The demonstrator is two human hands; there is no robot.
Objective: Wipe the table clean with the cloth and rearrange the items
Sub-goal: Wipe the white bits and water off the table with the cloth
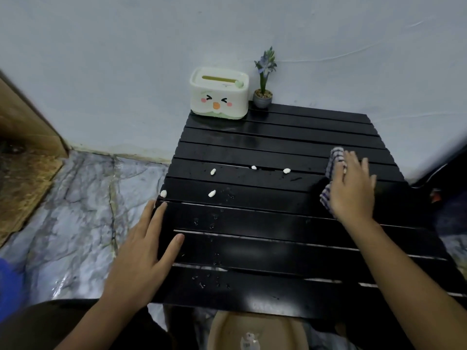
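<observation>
Hands: right (352, 188) presses cloth (334, 157), left (141, 253) braces table (278, 248).

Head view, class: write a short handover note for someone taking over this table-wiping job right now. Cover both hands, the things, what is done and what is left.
Left hand: flat and open, bracing the table's left edge.
Right hand: pressing the cloth flat on the right side.
Things: tissue box and plant at the far edge by the wall.
Done: little that shows; wiping is under way at the right.
Left: five white crumbs and water droplets mid-table and left; then rearrange the items.
</observation>
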